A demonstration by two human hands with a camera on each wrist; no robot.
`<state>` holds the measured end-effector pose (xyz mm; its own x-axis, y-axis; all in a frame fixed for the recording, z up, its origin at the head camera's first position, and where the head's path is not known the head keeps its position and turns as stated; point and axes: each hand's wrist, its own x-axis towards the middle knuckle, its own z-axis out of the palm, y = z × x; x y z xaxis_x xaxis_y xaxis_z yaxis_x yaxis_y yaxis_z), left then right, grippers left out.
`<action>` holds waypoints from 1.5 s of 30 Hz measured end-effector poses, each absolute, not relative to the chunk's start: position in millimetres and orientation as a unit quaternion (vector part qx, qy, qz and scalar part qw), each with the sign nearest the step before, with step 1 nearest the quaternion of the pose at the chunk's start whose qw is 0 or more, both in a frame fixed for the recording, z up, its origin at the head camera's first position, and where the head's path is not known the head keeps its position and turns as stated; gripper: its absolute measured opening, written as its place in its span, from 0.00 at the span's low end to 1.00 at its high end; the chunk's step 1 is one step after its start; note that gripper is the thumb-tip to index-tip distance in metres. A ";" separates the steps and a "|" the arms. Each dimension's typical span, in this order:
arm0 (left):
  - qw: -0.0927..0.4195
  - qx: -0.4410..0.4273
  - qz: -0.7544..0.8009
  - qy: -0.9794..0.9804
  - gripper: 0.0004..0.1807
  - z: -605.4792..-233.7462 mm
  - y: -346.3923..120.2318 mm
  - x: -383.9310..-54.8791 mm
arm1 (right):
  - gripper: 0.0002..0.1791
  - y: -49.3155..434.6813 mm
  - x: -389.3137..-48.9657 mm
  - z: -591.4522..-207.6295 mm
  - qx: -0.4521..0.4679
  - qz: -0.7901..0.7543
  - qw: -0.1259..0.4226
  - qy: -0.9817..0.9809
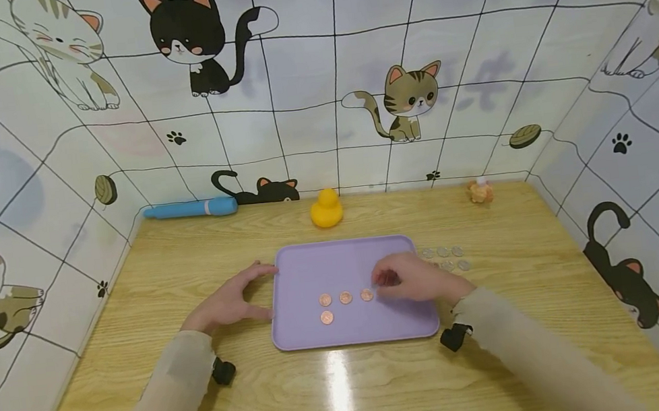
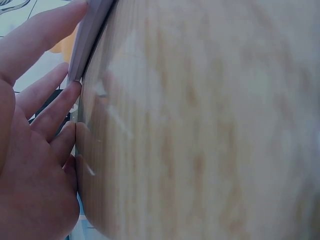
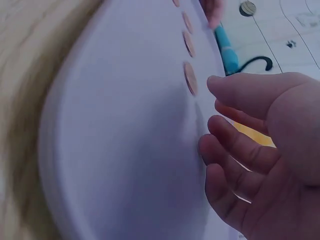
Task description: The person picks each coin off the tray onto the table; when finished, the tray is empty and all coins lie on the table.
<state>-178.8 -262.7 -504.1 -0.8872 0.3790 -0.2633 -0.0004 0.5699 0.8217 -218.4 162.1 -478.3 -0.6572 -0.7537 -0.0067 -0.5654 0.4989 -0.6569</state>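
A lilac tray (image 1: 306, 272) lies on the wooden table. Copper coins (image 1: 345, 297) rest on it: three in a row and one below the leftmost. My left hand (image 1: 232, 300) is at the tray's left edge, fingers and thumb spread, fingertips touching the rim. Over the tray's right half, my right hand (image 1: 412, 279) hovers beside the rightmost coin of the row (image 3: 190, 78). Its fingers are loosely bent, and the right wrist view shows a gap between thumb and fingers with nothing held.
Several silver coins (image 1: 446, 265) lie right of the tray, partly behind the right hand. Along the back stand a yellow rubber duck (image 1: 326, 209), a blue pen-like object (image 1: 191, 210) and a small orange-pink figure (image 1: 480, 191). Cat-print cloth walls (image 1: 301, 66) enclose the table.
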 end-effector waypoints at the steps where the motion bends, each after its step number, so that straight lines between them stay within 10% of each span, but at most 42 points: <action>1: 0.210 0.110 0.451 0.861 0.47 -504.0 -262.5 -178.9 | 0.05 157.5 -217.4 -479.4 -0.392 -0.312 0.148 0.853; 45: 0.209 0.116 0.456 0.857 0.47 -505.8 -263.7 -180.5 | 0.09 125.9 -217.0 -469.6 -0.396 -0.208 0.190 0.874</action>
